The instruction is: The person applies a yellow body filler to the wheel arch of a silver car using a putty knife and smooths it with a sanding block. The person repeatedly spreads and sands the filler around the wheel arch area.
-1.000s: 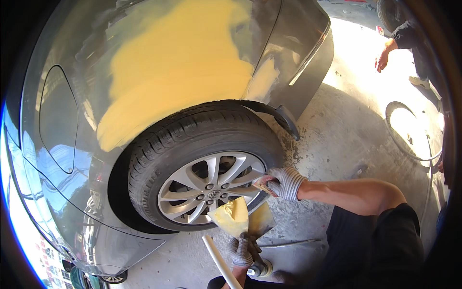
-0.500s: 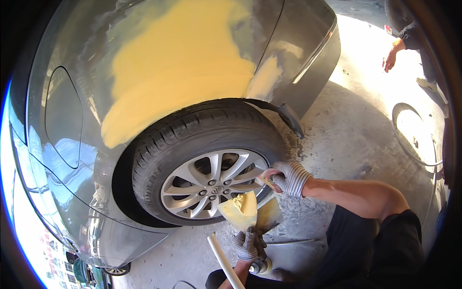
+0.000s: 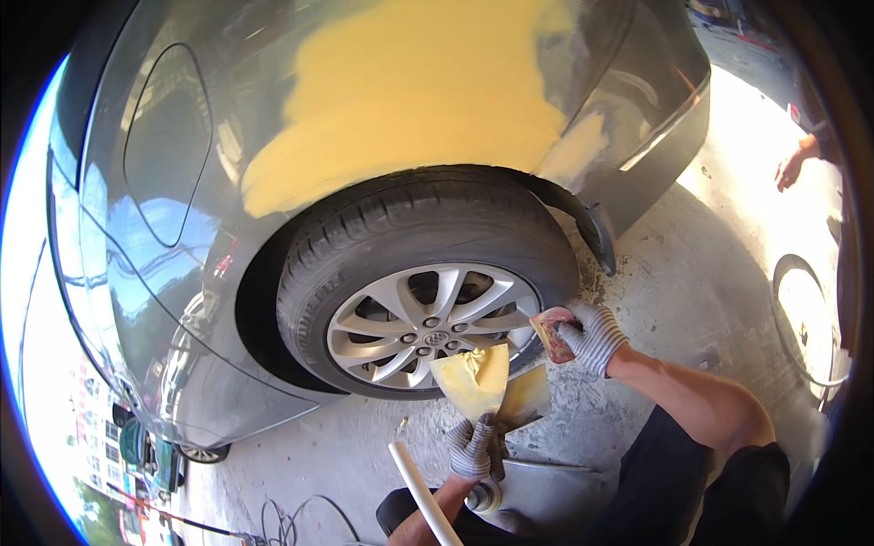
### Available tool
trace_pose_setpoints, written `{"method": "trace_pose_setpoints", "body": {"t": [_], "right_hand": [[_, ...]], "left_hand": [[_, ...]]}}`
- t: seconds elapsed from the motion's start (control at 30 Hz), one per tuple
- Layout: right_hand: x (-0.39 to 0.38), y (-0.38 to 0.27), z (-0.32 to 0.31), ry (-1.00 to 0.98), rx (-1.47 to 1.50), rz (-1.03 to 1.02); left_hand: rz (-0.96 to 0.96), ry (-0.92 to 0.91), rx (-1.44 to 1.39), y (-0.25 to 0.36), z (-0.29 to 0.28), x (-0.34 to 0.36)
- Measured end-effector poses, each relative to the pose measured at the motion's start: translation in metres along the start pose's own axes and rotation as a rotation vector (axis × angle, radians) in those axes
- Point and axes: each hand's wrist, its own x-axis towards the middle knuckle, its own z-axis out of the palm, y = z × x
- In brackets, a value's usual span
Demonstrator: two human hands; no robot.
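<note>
Two gloved hands (image 3: 594,340) hold flat spreaders (image 3: 553,337).

Looped hose (image 3: 827,384), dark cable (image 3: 344,516) on concrete floor (image 3: 674,300)

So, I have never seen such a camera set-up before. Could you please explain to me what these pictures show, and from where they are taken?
There is no machine: these are a person's own two gloved hands, seen from a camera worn on the head, looking down. Its fisheye lens bends straight edges. The left hand holds a flat blade carrying yellow paste; behind it shows a second, smeared blade. The right hand grips a small reddish spreader. Ahead is a wheel of a grey car, with a large yellow patch above.
</note>
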Motion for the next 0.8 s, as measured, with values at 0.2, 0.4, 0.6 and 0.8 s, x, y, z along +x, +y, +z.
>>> {"method": "trace_pose_setpoints", "body": {"t": [0.2, 0.4, 0.6, 0.8], "right_hand": [[-0.002, 0.000, 0.003, -0.026, 0.102, 0.009], [-0.001, -0.002, 0.008, -0.108, 0.197, 0.097], [-0.004, 0.002, 0.031, -0.089, 0.454, 0.253], [-0.035, -0.045, 0.066, -0.160, 0.823, 0.722]], "left_hand": [[0.021, -0.007, -0.034, 0.005, 0.001, -0.001], [0.041, -0.002, -0.068, 0.016, 0.000, -0.001], [0.031, -0.015, -0.221, 0.005, -0.012, 0.016], [0.081, 0.032, -0.310, 0.019, -0.003, 0.010]]}}
